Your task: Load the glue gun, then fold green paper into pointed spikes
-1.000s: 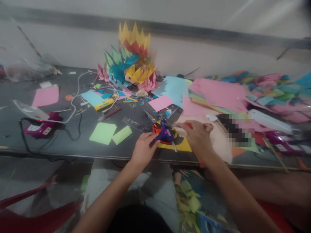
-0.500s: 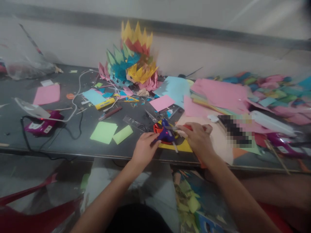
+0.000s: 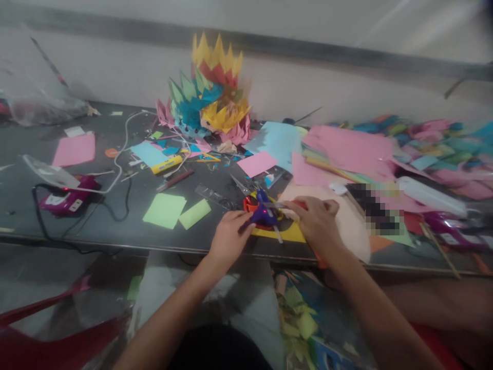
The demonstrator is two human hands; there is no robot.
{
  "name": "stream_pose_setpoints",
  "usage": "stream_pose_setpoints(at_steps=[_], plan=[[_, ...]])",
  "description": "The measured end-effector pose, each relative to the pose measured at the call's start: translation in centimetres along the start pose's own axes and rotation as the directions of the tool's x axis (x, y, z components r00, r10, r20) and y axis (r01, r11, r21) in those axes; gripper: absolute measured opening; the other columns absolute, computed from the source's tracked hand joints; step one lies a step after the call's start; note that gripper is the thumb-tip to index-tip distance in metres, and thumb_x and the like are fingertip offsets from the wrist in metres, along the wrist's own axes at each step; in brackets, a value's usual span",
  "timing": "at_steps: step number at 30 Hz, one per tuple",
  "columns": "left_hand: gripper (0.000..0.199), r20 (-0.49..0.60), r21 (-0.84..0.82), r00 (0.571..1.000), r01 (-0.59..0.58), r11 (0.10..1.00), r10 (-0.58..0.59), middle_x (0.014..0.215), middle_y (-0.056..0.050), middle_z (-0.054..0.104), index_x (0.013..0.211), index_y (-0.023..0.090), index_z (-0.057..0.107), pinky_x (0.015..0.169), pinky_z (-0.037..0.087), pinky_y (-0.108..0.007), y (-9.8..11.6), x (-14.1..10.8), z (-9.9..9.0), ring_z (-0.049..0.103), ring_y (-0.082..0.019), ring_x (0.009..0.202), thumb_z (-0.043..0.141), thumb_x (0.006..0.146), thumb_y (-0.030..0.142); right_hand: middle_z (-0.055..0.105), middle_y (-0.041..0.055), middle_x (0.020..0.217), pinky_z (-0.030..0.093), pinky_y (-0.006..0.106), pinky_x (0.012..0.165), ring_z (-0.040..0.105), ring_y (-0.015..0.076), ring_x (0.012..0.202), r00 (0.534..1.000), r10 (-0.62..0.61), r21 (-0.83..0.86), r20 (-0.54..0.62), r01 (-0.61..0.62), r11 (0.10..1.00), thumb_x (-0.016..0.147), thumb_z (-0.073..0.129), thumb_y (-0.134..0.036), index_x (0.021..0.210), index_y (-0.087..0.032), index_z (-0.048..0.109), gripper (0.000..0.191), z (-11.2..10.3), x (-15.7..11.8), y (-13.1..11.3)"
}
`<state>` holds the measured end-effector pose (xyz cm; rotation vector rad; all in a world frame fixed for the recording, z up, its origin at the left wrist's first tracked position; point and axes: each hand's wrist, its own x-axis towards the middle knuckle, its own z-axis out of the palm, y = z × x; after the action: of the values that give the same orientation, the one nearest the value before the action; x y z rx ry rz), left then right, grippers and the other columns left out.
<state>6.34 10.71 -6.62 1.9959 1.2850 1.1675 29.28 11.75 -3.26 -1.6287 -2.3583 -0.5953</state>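
Note:
My left hand (image 3: 230,237) is closed around a blue-purple glue gun (image 3: 265,215) with a small red light, near the table's front edge. A pale stick, probably glue, sticks out of its near end. My right hand (image 3: 316,218) grips a tool with a flat metal blade (image 3: 275,205) and a reddish handle mostly hidden by the fingers. The blade lies across the gun, apparently touching it. Scissors (image 3: 239,184) with open-looking metal blades lie just behind. Red and yellow loops, partly covered by the gun, surround it, and yellow paper (image 3: 290,232) is underneath.
Folded-paper flowers (image 3: 215,97) stand at the back. Coloured paper sheets (image 3: 346,149) and a heap of paper pieces (image 3: 442,144) spread to the right. Purple power strips (image 3: 71,195) with cords lie at both sides. Green notes (image 3: 164,209) are left of my hands.
The blade in my right hand has shifted slightly against the glue gun. My left hand and the gun have hardly moved.

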Motion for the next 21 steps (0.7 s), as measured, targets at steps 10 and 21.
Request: stream_pose_setpoints(at_steps=[10, 21], plan=[[0.023, 0.002, -0.001, 1.000, -0.004, 1.000, 0.004, 0.100, -0.008, 0.066, 0.104, 0.018, 0.066, 0.085, 0.049, -0.035, -0.2, -0.1, 0.0, 0.059, -0.019, 0.093, 0.058, 0.083, 0.023, 0.060, 0.0093, 0.104, 0.020, 0.039, 0.080, 0.049, 0.0219, 0.094, 0.993, -0.117, -0.130, -0.033, 0.112, 0.985, 0.084, 0.048, -0.009, 0.106, -0.026, 0.063, 0.033, -2.5, 2.4, 0.7], [0.021, 0.003, -0.052, 0.999, 0.050, 0.997, -0.050, 0.100, -0.007, 0.066, 0.100, 0.018, 0.065, 0.088, 0.047, -0.036, 0.3, 0.1, -0.2, 0.058, -0.020, 0.095, 0.058, 0.081, 0.019, 0.060, 0.0059, 0.098, 0.026, 0.036, 0.081, 0.054, 0.0198, 0.093, 0.995, 0.030, 0.126, -0.091, -0.018, 0.992, 0.085, 0.042, -0.011, 0.107, -0.025, 0.061, 0.032, -0.1, -0.5, 1.2]])
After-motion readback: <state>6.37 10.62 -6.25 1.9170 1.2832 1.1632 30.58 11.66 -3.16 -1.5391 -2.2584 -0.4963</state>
